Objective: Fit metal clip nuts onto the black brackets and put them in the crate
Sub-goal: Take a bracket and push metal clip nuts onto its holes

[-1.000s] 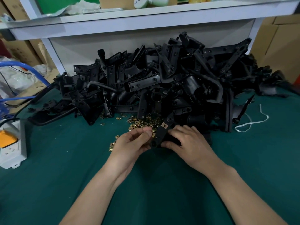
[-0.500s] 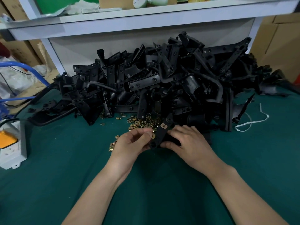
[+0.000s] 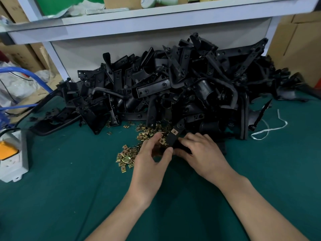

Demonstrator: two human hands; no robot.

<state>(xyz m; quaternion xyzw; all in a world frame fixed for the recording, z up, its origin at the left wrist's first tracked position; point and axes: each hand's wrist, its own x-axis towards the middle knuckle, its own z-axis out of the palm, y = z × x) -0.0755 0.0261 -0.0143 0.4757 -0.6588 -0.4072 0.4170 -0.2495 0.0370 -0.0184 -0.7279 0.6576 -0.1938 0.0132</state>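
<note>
Work surface: dark green cloth-covered table [image 3: 69, 197].

Item 1. Narrow flat black metal bracket [image 3: 171, 139], at centre, just near of the heap, slanting from near-left to far-right with its far end raised. One brass-coloured square clip nut [image 3: 173, 131] sits fitted on its upper part.

Item 2. A second brass-coloured clip nut [image 3: 162, 141], at the left edge of the bracket, lower down. Whether it is fully seated cannot be told.

Item 3. Left hand [image 3: 149, 164], fingers curled, forefinger and thumb pinching the second clip nut against the bracket's edge.

Item 4. Right hand [image 3: 203, 153], fingers curled over the near right part of the bracket, gripping it; fingertips touch the strip.

Item 5. Loose brass-coloured clip nuts [image 3: 126, 158], scattered on the cloth in two clusters, one just left of the left hand, another beyond it at the foot of the heap.

Item 6. Large heap of black metal brackets and arms [image 3: 173, 87], piled across the far half of the table against a white panel.

Item 7. White power strip with an orange part [image 3: 12, 159], at the left edge.

Item 8. Thin white cord [image 3: 267, 130], looped on the cloth to the right.

Item 9. White shelf [image 3: 156, 20], above the heap; brown cardboard boxes [image 3: 298, 44], far right.
</note>
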